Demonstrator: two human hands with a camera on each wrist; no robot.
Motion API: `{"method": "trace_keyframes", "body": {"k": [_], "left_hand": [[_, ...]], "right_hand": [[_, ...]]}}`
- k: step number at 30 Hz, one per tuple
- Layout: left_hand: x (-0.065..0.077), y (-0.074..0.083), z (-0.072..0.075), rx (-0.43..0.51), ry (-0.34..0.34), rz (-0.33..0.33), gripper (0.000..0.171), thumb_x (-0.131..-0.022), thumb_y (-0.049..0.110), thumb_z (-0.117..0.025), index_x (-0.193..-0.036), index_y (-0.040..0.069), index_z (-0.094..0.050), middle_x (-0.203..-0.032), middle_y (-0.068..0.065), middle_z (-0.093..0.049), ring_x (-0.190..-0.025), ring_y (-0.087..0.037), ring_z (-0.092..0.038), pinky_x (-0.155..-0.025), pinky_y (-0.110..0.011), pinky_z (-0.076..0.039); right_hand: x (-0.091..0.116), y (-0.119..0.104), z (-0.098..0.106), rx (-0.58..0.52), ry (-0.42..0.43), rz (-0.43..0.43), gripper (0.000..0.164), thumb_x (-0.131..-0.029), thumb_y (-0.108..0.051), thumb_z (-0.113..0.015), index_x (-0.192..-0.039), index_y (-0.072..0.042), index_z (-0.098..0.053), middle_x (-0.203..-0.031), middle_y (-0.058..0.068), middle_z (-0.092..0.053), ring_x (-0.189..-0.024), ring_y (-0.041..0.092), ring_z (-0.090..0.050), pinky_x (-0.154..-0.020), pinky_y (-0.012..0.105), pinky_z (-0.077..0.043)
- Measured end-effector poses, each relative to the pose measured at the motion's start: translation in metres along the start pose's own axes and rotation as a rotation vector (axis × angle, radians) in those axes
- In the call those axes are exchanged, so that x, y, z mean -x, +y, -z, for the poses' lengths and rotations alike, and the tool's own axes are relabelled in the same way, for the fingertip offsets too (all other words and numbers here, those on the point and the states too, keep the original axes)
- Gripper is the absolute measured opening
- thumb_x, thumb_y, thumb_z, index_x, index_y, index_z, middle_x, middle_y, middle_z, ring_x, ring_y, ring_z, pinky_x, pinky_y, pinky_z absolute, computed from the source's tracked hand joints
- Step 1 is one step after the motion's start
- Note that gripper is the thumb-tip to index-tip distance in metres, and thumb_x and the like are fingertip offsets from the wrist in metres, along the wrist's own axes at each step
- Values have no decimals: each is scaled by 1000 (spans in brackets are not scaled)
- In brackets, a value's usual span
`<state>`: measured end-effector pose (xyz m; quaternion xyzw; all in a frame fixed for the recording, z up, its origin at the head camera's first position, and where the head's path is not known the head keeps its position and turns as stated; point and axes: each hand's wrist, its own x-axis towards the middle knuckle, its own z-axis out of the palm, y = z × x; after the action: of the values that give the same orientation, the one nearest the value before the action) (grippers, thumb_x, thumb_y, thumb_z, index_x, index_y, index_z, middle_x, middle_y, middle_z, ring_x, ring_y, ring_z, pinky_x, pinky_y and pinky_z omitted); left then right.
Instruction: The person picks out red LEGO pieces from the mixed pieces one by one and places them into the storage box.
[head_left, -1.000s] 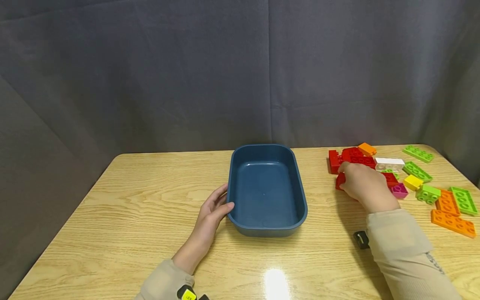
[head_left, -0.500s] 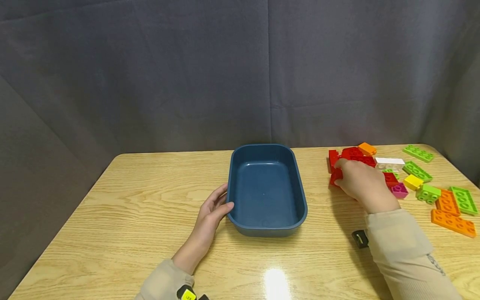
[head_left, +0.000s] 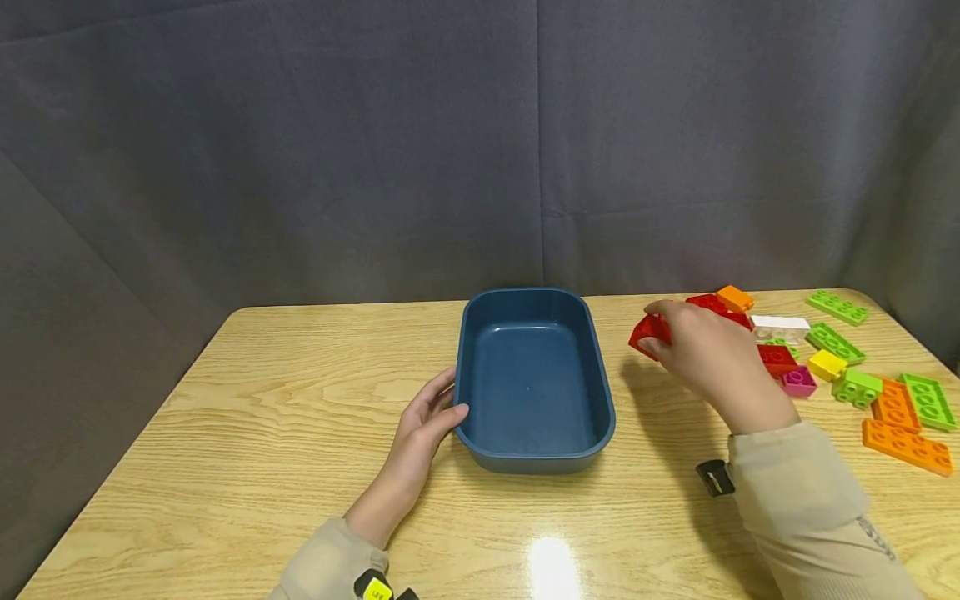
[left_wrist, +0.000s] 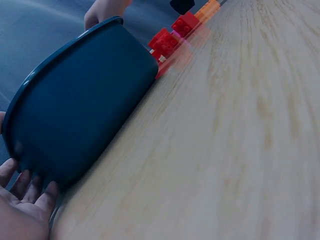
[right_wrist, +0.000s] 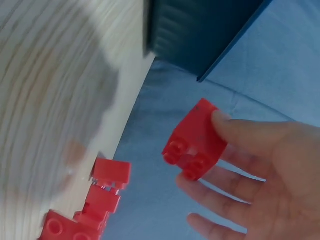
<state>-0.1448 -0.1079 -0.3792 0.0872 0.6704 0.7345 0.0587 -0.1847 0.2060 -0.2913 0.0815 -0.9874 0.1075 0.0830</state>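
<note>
In the head view my right hand (head_left: 708, 358) pinches a red toy brick (head_left: 648, 335) above the table, between the blue tub and the loose bricks. The right wrist view shows that brick (right_wrist: 197, 140) tilted, its studs down and left, with the thumb on one face and fingertips behind. A deep blue plastic tub (head_left: 534, 457) stands mid-table with nothing in it. My left hand (head_left: 420, 433) holds the tub's left side, thumb at the rim and fingers along the outer wall. Those fingertips (left_wrist: 50, 190) spread on the wall in the left wrist view.
Red bricks (right_wrist: 111, 171) lie below the right hand. Around them on the right are a white brick (head_left: 780, 327), a yellow brick (head_left: 827, 365), a magenta brick (head_left: 799, 382), and green and orange pieces (head_left: 907, 446). A grey curtain (head_left: 375, 150) hangs behind the table.
My right hand has lifted the red brick out of the pile and carried it left toward the tub. The left hand and the tub have stayed in place.
</note>
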Motion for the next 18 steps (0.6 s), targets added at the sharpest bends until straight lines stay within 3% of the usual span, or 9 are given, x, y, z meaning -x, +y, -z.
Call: {"method": "trace_keyframes", "body": {"k": [10,18], "left_hand": [[0,0,0,-1,0,-3,56,-91,13,-50,-144,7,-33,-149,-18,-38,-136,-26,-36,-113,-49,-29],[0,-1,1,-2,-5,-3,56,-91,13,-50,-144,7,-33,-149,-18,-39,-135,-26,-36,-112,-50,-30]], "right_hand": [[1,-20,4,-40,89,83,49,-84,-28,-66,-126,-4,-56,-124,23,-62,-106,39,-57,-85,61,-50],[3,-36,0,-47,202,178,45,-80,-26,-71,-120,-8,-61,-111,16,-68,-92,32,-62,-74,52,-55]]}}
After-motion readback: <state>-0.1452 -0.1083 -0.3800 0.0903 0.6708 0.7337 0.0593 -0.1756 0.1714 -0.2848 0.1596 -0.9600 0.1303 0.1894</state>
